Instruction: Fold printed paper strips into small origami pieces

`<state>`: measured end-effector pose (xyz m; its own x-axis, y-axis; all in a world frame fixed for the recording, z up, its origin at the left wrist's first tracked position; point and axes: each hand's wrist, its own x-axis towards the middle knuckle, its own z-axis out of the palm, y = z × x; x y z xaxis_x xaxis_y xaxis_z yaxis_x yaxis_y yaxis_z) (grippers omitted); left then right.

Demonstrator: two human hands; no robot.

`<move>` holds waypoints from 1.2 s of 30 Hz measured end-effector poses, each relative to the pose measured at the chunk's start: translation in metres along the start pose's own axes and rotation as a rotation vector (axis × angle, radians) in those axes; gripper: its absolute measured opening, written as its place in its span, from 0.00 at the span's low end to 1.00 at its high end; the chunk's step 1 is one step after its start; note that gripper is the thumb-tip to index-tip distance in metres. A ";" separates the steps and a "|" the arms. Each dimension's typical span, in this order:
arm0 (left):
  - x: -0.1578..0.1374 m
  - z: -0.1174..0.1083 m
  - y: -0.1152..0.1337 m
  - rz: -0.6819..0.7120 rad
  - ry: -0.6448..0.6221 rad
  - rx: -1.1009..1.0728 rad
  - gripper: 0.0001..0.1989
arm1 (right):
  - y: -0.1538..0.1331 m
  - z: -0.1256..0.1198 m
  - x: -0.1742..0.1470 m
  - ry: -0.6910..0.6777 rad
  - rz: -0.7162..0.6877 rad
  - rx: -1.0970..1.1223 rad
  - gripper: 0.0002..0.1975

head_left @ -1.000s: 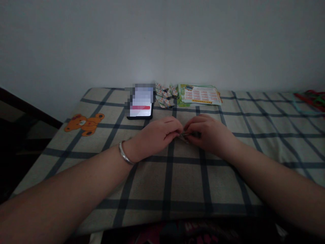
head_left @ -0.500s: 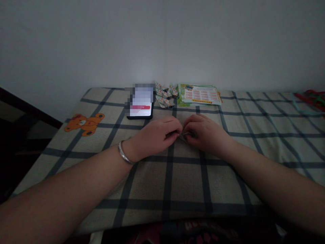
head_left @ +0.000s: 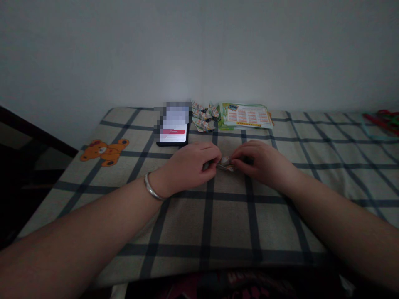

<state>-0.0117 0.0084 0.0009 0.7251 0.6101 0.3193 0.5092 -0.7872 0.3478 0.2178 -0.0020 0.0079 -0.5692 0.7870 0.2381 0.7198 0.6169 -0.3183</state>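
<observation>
Between my two hands is a small folded piece of printed paper, pale with orange marks. My left hand, with a silver bangle at its wrist, is closed and pinches the paper's left end. My right hand is closed too, thumb and forefinger pinching its right side. Part of the paper is hidden by the fingers. Beyond my hands lie several folded printed paper pieces, in the same colours. To their right is a stack of printed sheets, the top one bearing calendar-like grids.
A phone with a lit, partly blurred screen lies by the wall. An orange teddy bear figure is on the left of the checked tablecloth. Red and green items are at the far right edge.
My right hand has shifted slightly right, away from the left one. More of the folded paper now shows between my fingers. My left hand has barely moved.
</observation>
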 end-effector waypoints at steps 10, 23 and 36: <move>0.001 0.001 -0.004 -0.030 -0.020 -0.019 0.05 | 0.005 -0.003 -0.002 -0.032 0.012 0.014 0.12; 0.001 0.003 -0.007 -0.086 0.053 -0.103 0.04 | 0.002 0.004 -0.001 0.048 0.105 0.145 0.08; 0.001 0.002 -0.006 -0.107 0.036 -0.115 0.05 | 0.001 0.009 -0.002 0.050 -0.066 0.119 0.07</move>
<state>-0.0129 0.0134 -0.0023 0.6515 0.6943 0.3058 0.5246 -0.7035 0.4795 0.2162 -0.0027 -0.0010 -0.5912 0.7458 0.3069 0.6273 0.6644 -0.4063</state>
